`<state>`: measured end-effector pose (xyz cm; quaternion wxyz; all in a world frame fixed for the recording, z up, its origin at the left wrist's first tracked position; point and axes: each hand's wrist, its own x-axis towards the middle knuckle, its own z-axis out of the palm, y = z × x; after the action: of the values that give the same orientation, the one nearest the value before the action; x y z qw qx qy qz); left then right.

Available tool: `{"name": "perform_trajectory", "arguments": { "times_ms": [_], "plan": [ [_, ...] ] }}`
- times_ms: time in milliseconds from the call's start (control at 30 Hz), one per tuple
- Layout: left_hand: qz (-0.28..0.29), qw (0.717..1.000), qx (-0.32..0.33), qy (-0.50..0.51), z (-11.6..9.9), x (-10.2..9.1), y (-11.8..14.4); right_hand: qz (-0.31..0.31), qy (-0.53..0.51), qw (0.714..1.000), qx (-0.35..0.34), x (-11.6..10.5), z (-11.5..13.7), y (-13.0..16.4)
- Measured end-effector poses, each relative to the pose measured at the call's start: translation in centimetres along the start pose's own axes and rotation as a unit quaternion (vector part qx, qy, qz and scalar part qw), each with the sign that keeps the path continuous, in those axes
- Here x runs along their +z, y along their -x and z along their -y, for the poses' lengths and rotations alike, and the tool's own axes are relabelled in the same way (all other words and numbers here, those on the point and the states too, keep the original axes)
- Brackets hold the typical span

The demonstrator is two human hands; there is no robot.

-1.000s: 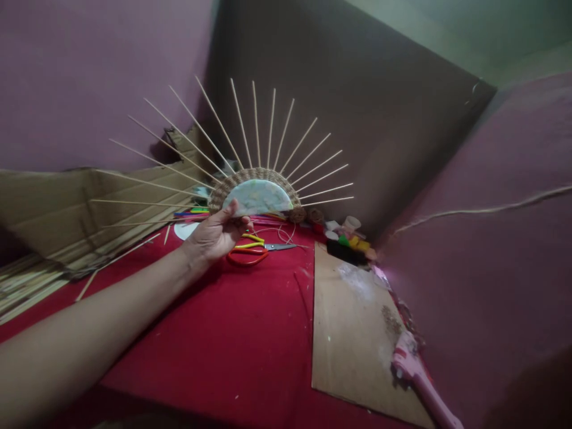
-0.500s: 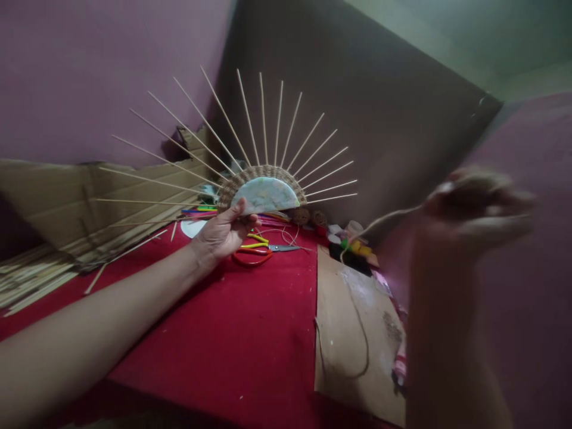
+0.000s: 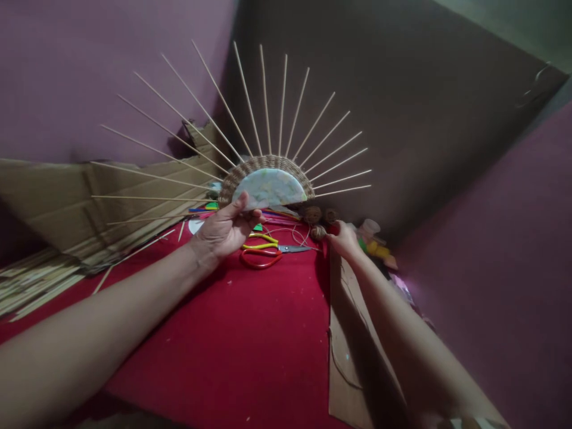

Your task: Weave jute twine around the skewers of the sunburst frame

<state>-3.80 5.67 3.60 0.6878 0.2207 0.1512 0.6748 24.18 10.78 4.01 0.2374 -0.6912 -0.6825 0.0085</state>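
Note:
My left hand (image 3: 227,229) holds a half-round woven piece (image 3: 270,189) upright, thumb across its lower edge. The piece has a pale patterned panel, a brown woven rim (image 3: 268,161) and several thin sticks (image 3: 263,98) fanning outward. At the back right of the table, my right hand (image 3: 343,239) has its fingers closed at a small ball of brown twine (image 3: 318,232); part of the grip is hidden. Two more twine balls (image 3: 311,214) sit just behind. Scissors (image 3: 281,249) with yellow and red handles lie between the hands.
Red cloth (image 3: 241,333) covers the table. A brown board (image 3: 348,357) with a strand of twine on it lies under my right arm. Loose sticks (image 3: 40,280) and cardboard (image 3: 49,202) are at the left. Small coloured items (image 3: 379,247) stand at the back right.
My right hand has come down from the raised position at the right, where it held a strand of twine, to the twine balls. The woven piece stays in my left hand.

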Motion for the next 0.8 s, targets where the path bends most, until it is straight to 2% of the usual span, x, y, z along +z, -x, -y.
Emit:
{"name": "perform_trajectory", "arguments": {
  "times_ms": [100, 200, 233, 300, 333, 433, 533, 600, 700, 800],
  "plan": [
    [-0.009, 1.0, -0.016, -0.002, 0.3, -0.2, 0.0, 0.086, 0.022, 0.994, -0.062, -2.0, 1.7, 1.8],
    [-0.018, 0.999, -0.039, -0.006, 0.8, -0.4, 0.0, 0.172, 0.031, 0.976, -0.127, -4.5, 3.3, 5.3],
    [-0.02, 0.999, -0.045, -0.008, 1.0, -0.4, 0.1, 0.223, 0.038, 0.963, -0.149, -5.4, 3.6, 6.8],
    [-0.025, 0.998, -0.056, -0.014, 1.4, -0.5, 0.2, 0.344, 0.112, 0.911, -0.196, -6.7, 4.1, 9.9],
    [-0.028, 0.998, -0.062, -0.018, 1.6, -0.6, 0.3, 0.363, 0.139, 0.897, -0.21, -7.1, 4.1, 11.5],
    [-0.041, 0.995, -0.083, -0.038, 2.4, -0.6, 0.6, 0.37, 0.199, 0.883, -0.207, -7.0, 3.7, 15.9],
    [-0.041, 0.992, -0.104, -0.064, 3.2, -0.5, 1.0, 0.351, 0.19, 0.906, -0.139, -5.6, 2.7, 18.8],
    [-0.025, 0.989, -0.125, -0.077, 3.7, -0.6, 1.3, 0.322, 0.154, 0.925, -0.131, -4.8, 2.0, 19.7],
    [-0.002, 0.984, -0.157, -0.084, 4.0, -0.8, 1.6, 0.311, 0.104, 0.932, -0.152, -4.5, 1.3, 20.0],
    [0.008, 0.981, -0.169, -0.09, 4.2, -1.1, 1.8, 0.295, 0.101, 0.942, -0.122, -4.4, 1.3, 20.1]
  ]
}}
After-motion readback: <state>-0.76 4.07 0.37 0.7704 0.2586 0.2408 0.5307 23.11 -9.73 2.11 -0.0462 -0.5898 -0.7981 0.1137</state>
